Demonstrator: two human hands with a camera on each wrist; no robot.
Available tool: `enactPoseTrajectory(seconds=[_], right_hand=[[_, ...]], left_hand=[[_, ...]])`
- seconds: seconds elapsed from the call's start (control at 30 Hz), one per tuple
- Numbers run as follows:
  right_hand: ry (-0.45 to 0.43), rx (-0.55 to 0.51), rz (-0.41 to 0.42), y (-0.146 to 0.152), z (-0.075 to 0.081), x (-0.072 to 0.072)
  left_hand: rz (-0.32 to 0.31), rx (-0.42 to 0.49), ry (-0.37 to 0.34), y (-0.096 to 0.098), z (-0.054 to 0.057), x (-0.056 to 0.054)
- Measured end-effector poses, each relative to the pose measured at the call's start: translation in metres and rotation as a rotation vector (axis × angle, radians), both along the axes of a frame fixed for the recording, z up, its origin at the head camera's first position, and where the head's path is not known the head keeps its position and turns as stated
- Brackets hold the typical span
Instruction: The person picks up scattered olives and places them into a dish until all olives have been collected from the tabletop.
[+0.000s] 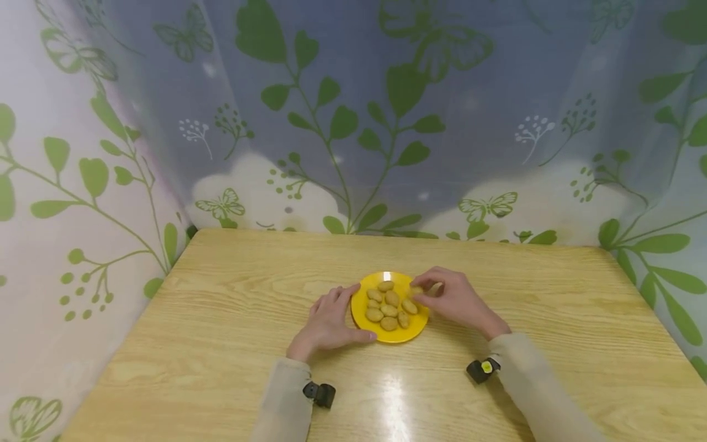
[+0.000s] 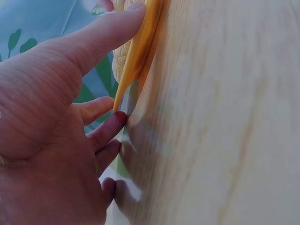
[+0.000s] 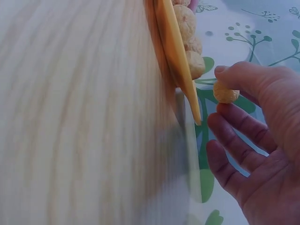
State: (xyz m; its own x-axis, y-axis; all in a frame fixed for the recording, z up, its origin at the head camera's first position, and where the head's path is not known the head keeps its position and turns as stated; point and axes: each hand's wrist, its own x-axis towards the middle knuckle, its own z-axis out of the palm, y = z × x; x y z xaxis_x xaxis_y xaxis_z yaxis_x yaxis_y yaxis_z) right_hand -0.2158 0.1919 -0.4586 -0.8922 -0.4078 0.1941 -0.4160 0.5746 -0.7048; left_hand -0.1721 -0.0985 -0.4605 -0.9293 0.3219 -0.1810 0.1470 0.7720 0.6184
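Note:
A yellow plate (image 1: 360,311) lies on the table with several tan, wrinkled walnuts (image 1: 389,310) on it. At the plate's left side is my left hand (image 1: 330,322), thumb and index finger spread apart along the rim. In the left wrist view the thumb (image 2: 101,40) lies on the rim and the other fingers reach toward the plate's edge and tabletop. My right hand (image 1: 454,298) pinches one walnut (image 3: 226,93) between thumb and fingertips, just above the plate's right rim. Its remaining fingers are loosely bent.
The wooden table (image 1: 221,368) extends around the plate. Behind it hangs a cloth backdrop (image 1: 342,110) printed with leaves and butterflies. Black wrist cameras (image 1: 320,394) sit on both sleeves.

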Motion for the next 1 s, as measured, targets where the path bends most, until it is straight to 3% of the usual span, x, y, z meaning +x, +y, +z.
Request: enactPoseTrajectory(seconds=[0.33,1.0], right_hand=[[-0.025,-0.029,-0.001,-0.010,-0.006,-0.002],[-0.073,0.034,0.025,-0.018,-0.006,-0.010]], left_hand=[[-0.005,0.013,-0.001,0.001,0.001,0.003],[-0.004,0.014,0.009,-0.001,0.001,-0.001]])
